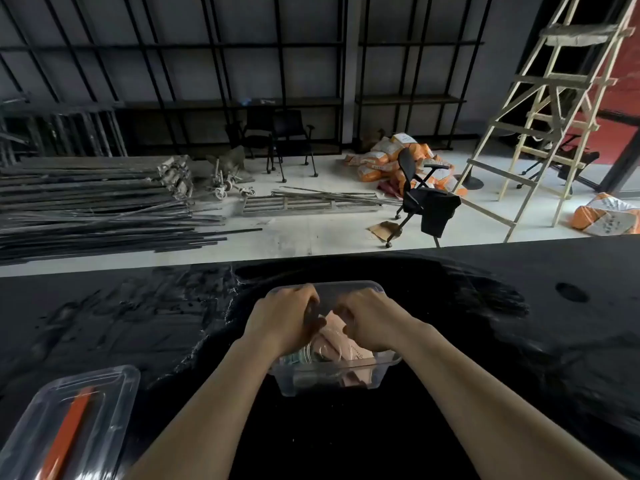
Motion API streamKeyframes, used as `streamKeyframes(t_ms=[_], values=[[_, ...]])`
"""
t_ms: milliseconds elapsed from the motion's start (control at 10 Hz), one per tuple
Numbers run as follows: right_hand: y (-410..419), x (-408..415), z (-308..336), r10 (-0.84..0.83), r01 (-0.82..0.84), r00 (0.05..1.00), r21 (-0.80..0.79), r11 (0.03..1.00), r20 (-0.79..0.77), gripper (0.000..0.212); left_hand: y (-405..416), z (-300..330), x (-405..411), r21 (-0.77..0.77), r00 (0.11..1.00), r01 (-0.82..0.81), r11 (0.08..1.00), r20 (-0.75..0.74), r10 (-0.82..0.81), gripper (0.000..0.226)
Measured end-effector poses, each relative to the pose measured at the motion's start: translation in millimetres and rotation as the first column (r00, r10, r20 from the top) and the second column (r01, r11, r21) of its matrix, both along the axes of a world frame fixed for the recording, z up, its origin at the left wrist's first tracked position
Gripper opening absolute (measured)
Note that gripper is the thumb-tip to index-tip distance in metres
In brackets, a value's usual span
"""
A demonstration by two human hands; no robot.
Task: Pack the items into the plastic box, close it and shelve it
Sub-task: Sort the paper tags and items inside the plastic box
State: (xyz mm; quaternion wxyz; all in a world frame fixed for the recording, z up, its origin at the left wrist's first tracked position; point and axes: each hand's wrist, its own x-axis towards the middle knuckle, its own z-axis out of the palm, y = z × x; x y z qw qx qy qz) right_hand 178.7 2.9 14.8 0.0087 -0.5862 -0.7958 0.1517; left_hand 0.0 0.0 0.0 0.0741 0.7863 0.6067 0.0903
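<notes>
A clear plastic box (332, 377) stands on the black table (485, 341) right in front of me. Inside it lie pinkish packets (334, 336) and some clear wrapped items. Both of my hands are down inside the box. My left hand (284, 320) presses on the contents at the box's left side, fingers curled. My right hand (369, 323) is curled over the contents at the right side. What each hand's fingers grip is hidden. The box's clear lid (74, 424), with an orange handle strip, lies flat at the table's near left corner.
Beyond the table's far edge the floor holds a pile of metal rods (97, 209), a black office chair (420, 199), orange sacks (391, 157) and a wooden ladder (540, 109). Dark shelving (242, 74) lines the back wall. A round hole (571, 292) marks the table at right.
</notes>
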Motion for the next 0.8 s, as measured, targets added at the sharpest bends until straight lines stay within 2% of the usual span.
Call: streamKeyframes(t_ms=[100,200,300,400,500,600,700,800], values=[[0,1,-5,0.019,-0.004,0.983,-0.085,0.996,0.180,0.029,1,-10,3,-0.138,0.996,0.004,0.990,-0.090,-0.017,0.042],[32,26,-57,0.110,-0.017,0.874,-0.196,0.980,0.474,0.038,-2,-14,8,-0.167,0.986,0.019,0.986,-0.160,-0.046,0.047],[66,14,-74,-0.187,0.360,0.906,-0.459,0.812,0.379,0.040,-1,-15,10,-0.178,0.975,0.026,0.984,-0.213,-0.065,0.052],[19,2,-26,0.232,-0.184,0.874,-0.149,0.971,0.427,0.048,1,-8,8,-0.224,0.976,0.018,0.974,-0.209,-0.066,0.054],[22,-12,-21,0.061,0.031,0.947,-0.280,0.960,0.315,0.060,2,0,8,-0.242,0.975,-0.009,0.970,-0.217,-0.045,0.051],[23,-19,-22,0.095,-0.018,0.961,-0.285,0.958,0.259,0.064,2,5,10,-0.232,0.948,-0.025,0.972,-0.315,-0.050,0.047],[23,-18,-29,0.065,0.003,0.969,-0.276,0.961,0.237,0.068,3,7,16,-0.217,0.877,-0.038,0.975,-0.475,-0.072,0.042],[28,-21,-35,-0.045,0.096,0.983,-0.289,0.952,0.177,0.082,5,5,16,-0.230,0.830,-0.050,0.972,-0.551,-0.088,0.046]])
